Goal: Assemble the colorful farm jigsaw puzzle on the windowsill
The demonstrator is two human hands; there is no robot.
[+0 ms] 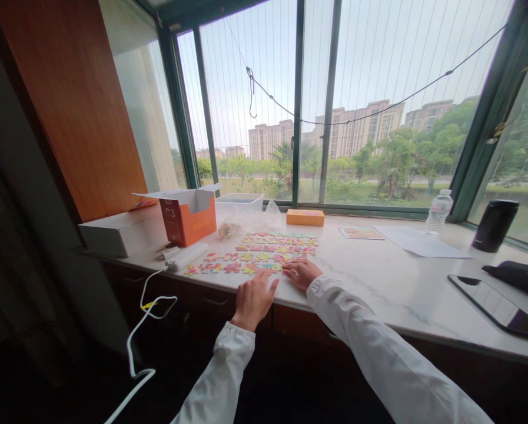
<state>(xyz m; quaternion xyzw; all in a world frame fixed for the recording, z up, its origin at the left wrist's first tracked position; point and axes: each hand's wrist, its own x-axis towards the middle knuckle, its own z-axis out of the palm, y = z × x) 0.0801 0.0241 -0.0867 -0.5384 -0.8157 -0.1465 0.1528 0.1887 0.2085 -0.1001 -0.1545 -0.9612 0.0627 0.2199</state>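
and here we are at the pale marbled counter [365,268], both hands down at its near edge, where the puzzle pieces [246,257] lie in several loose rows, pink, yellow and pale green, straight in front of the person. the left hand [251,303] is at the nearest row, its grip spread, fingers reaching forward and thumb standing well away from them. just beside it, the right hand [302,273] comes in over the right end of the rows with fingers bent towards the pieces; whether that grip pinches one, i cannot tell, the fingertips are too small to read. over to the left, an orange-and-white box [188,219] stands with its flaps up, a white power strip [188,257] lying in front of it. behind the rows, a clear bag [229,229] slumps near a white tub [241,204], and an orange carton [305,218] lies flat by the window. out on the right, a picture card [361,233] lies beside a white sheet [416,240], with a clear bottle [439,213] upright behind, then a black tumbler [495,225], and a tablet [495,303] flat near the edge.
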